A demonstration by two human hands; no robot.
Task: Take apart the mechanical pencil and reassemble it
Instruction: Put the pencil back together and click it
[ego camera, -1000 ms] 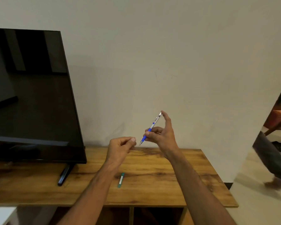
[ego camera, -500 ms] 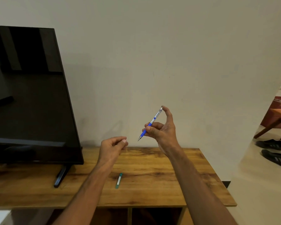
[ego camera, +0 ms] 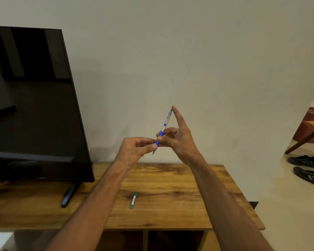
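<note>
A mechanical pencil (ego camera: 164,126) with a clear barrel and blue grip is held tilted in the air above the wooden table (ego camera: 179,211), tip pointing down. My right hand (ego camera: 179,140) grips its blue section with curled fingers, and the index finger stretches up to the cap end. My left hand (ego camera: 136,148) has its thumb and fingertips pinched at the pencil's lower end, just above the metal tip. A small green lead tube (ego camera: 133,200) lies on the table below my hands.
A large black TV (ego camera: 31,105) stands on the table's left half, its foot (ego camera: 68,196) near my left forearm. A plain wall is behind. At the right, past the table edge, black shoes (ego camera: 308,169) and a wooden chair (ego camera: 308,138) sit on the floor.
My left hand has moved right and up from a gap beside the pencil to pinch its lower end. The right hand turned the pencil slightly more upright.
</note>
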